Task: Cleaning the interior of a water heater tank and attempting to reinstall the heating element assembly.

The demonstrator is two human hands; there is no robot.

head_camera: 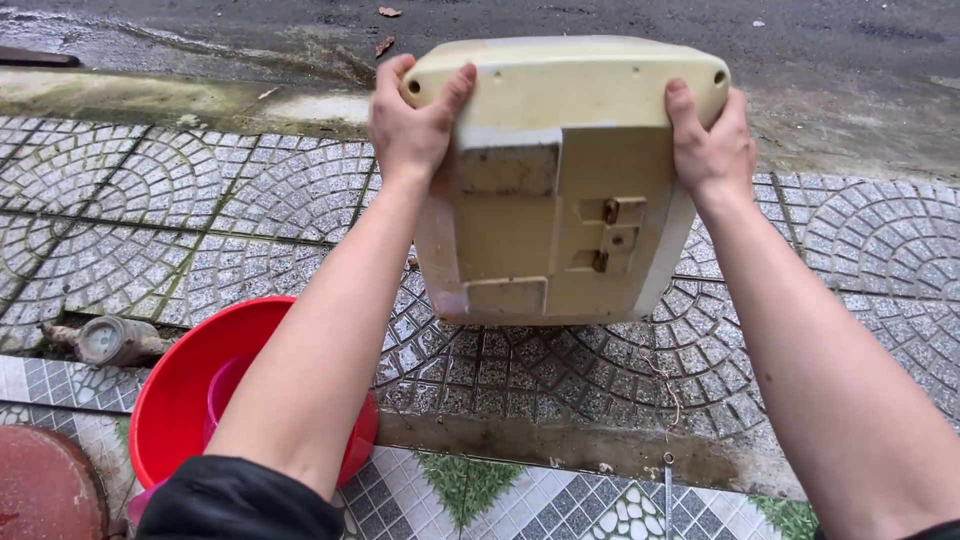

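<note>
I hold a cream, yellowed plastic housing (560, 190) up in front of me over the patterned pavement, with its underside facing me. It has raised panels and small brown metal clips near its middle. My left hand (410, 125) grips its upper left corner, thumb over the face. Gripping the upper right edge is my right hand (712, 145). Both forearms reach forward from the bottom of the view.
A red plastic basin (175, 395) with a pink scoop (222, 392) inside sits at lower left under my left arm. A water meter (105, 340) lies at the left. Wet asphalt road (600, 20) lies beyond a concrete kerb. A dark red round object (40, 490) fills the bottom left corner.
</note>
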